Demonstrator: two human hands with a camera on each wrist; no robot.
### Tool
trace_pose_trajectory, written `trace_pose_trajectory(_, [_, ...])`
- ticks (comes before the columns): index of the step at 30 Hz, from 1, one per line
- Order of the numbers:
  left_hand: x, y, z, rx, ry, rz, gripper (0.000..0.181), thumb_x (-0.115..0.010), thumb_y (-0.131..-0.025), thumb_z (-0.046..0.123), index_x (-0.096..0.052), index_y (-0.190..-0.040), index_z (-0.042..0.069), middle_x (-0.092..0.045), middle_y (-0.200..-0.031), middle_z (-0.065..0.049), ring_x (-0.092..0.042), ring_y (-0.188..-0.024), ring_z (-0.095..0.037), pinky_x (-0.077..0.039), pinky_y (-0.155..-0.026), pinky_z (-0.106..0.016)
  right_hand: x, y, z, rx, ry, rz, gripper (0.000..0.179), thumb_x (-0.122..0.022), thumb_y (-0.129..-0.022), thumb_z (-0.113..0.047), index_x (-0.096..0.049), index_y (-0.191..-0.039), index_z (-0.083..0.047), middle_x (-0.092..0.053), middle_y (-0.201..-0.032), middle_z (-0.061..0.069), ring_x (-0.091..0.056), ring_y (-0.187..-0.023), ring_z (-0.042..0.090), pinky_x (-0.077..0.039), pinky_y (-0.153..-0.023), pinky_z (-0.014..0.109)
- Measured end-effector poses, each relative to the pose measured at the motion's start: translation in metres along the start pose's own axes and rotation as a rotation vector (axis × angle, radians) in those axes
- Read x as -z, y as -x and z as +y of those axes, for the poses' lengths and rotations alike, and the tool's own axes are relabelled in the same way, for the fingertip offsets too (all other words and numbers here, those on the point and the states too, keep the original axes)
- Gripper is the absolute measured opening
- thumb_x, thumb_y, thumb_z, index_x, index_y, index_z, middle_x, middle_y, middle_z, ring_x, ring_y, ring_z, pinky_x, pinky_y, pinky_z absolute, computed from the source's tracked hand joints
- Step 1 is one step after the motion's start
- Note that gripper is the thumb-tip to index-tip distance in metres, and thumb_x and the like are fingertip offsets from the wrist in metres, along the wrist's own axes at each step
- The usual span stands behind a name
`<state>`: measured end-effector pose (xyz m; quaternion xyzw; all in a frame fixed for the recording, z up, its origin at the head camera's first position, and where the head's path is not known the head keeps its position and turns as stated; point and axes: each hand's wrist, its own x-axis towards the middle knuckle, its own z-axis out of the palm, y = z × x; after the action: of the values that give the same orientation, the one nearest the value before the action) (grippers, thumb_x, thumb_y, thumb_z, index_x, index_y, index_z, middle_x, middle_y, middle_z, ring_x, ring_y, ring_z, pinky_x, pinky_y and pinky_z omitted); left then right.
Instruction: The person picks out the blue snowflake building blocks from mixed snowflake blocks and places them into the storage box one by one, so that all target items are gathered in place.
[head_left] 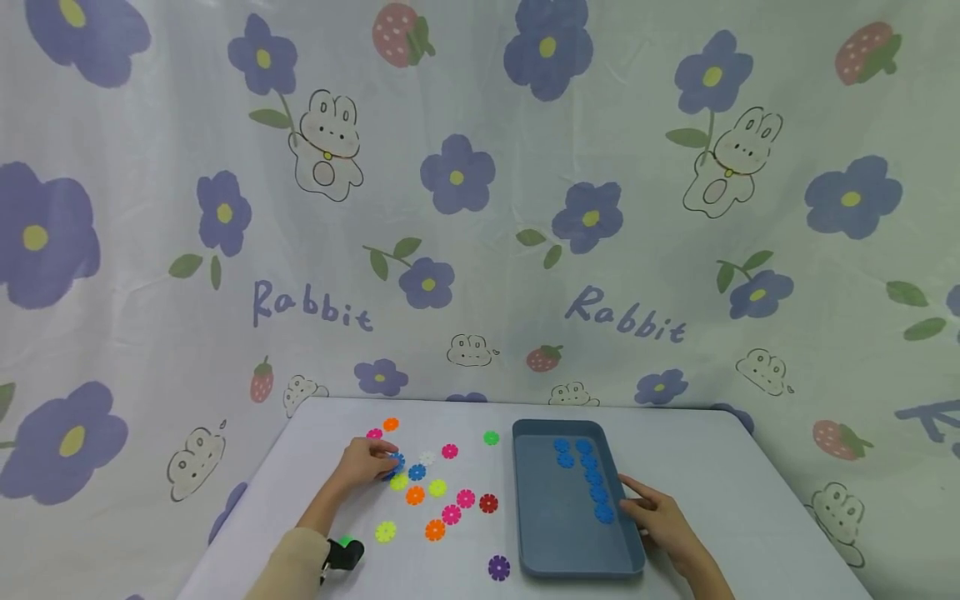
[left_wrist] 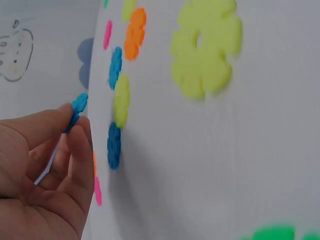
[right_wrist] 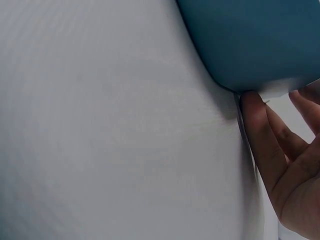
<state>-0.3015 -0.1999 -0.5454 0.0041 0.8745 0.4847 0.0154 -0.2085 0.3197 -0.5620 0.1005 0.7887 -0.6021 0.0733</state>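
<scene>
My left hand [head_left: 366, 463] pinches a blue notched flower-shaped disc [left_wrist: 79, 104] between thumb and fingertips, raised over the white table. Just under it lies another blue disc [left_wrist: 114, 146], beside a yellow disc [left_wrist: 121, 101]; a further blue disc [head_left: 417, 472] is close by. My right hand [head_left: 660, 523] touches the outer right side of a grey-blue tray [head_left: 551, 533], fingertips against its wall. Inside the tray, several blue discs [head_left: 594, 478] form a long line along the right, with two more blue discs [head_left: 563, 453] next to its far end.
Scattered left of the tray are pink discs [head_left: 466, 498], orange discs [head_left: 435, 530], yellow discs [head_left: 386, 532], a white disc [head_left: 427, 457], a dark red disc [head_left: 488, 503], a green disc [head_left: 491, 437] and a purple disc [head_left: 498, 568]. Behind the table hangs a patterned curtain [head_left: 480, 250].
</scene>
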Motion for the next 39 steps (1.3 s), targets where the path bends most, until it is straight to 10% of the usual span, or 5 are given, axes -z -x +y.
trace_pose_trajectory(39, [-0.108, -0.005, 0.067, -0.055, 0.318, -0.197, 0.023, -0.071, -0.089, 0.007, -0.068, -0.109, -0.005, -0.065, -0.087, -0.010, -0.067, -0.075, -0.019, -0.058, -0.072, -0.030, 0.001, 0.004, -0.006, 0.015, -0.001, -0.018, 0.060, -0.068, -0.092, -0.023, -0.046, -0.144, -0.006, -0.067, -0.108, 0.016, -0.064, -0.083, 0.026, -0.056, -0.067, 0.040])
